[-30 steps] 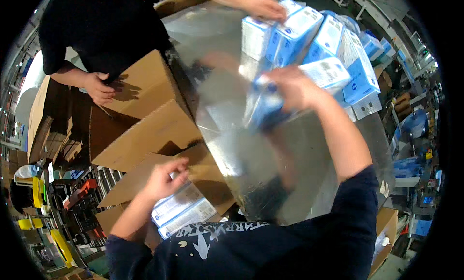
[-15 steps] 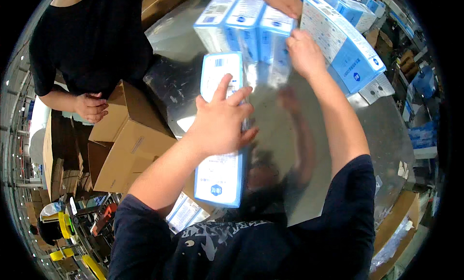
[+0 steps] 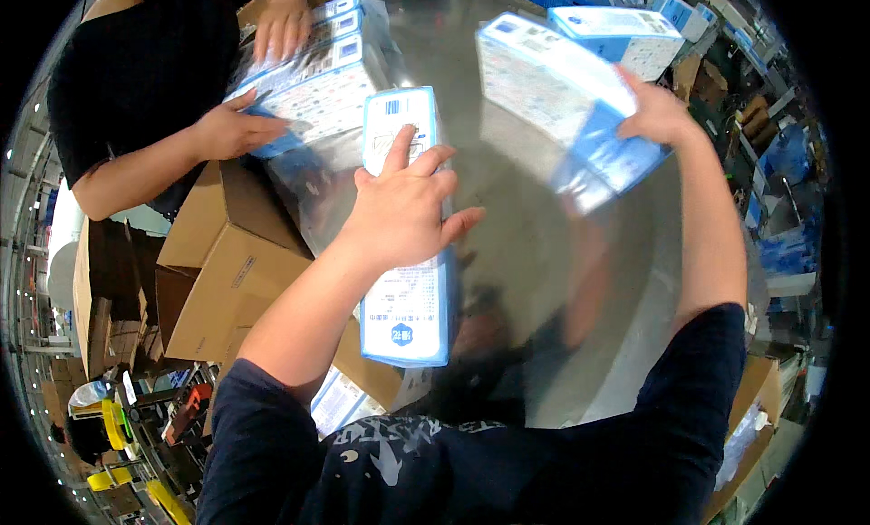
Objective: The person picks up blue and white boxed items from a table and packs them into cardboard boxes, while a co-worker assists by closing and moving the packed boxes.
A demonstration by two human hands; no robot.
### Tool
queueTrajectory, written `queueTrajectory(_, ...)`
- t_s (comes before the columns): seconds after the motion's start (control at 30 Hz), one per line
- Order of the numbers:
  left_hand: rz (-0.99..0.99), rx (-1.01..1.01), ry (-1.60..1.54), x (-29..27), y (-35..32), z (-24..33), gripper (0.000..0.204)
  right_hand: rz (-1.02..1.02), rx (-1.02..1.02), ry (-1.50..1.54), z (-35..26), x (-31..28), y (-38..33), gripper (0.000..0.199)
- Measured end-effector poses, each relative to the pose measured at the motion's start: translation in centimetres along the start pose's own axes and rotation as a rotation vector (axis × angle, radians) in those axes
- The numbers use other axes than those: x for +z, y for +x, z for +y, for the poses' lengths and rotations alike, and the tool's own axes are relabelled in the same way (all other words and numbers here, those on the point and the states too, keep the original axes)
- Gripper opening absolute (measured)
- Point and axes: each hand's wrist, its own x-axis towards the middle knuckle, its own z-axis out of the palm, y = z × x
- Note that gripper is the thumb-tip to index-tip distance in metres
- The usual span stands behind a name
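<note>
My left hand lies flat on a long white and blue box resting on the shiny metal table. My right hand grips the far end of a stack of white and blue boxes tilted above the table. Across the table another person's two hands hold a wrapped bundle of similar boxes.
Open brown cardboard boxes stand left of the table, one below my left arm with white and blue boxes inside. More boxes sit at the far right. Shelves and yellow gear fill the lower left.
My left hand brought a box up from the carton and laid it flat on the table. My right hand pulled the stack of boxes rightward. The other person's hands moved onto the wrapped bundle.
</note>
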Motion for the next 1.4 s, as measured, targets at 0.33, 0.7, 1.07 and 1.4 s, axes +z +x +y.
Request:
queueTrajectory(0.33,0.136,-0.139,0.043,1.5,2.3,-0.4,0.076,0.575,-0.191,-0.129,-11.0,5.4,7.3,0.061)
queueTrajectory(0.7,0.105,-0.249,-0.058,1.7,2.8,-2.3,0.088,0.439,-0.005,-0.112,-11.2,7.7,8.0,0.033)
queueTrajectory(1.07,0.062,0.009,-0.224,1.1,-5.6,-1.1,0.056,0.087,-0.448,0.32,-13.8,7.1,-17.9,0.042)
queueTrajectory(1.4,-0.305,-0.312,-1.838,7.1,-15.0,-0.8,0.093,-0.252,0.227,1.478,-8.9,9.2,-23.2,0.072)
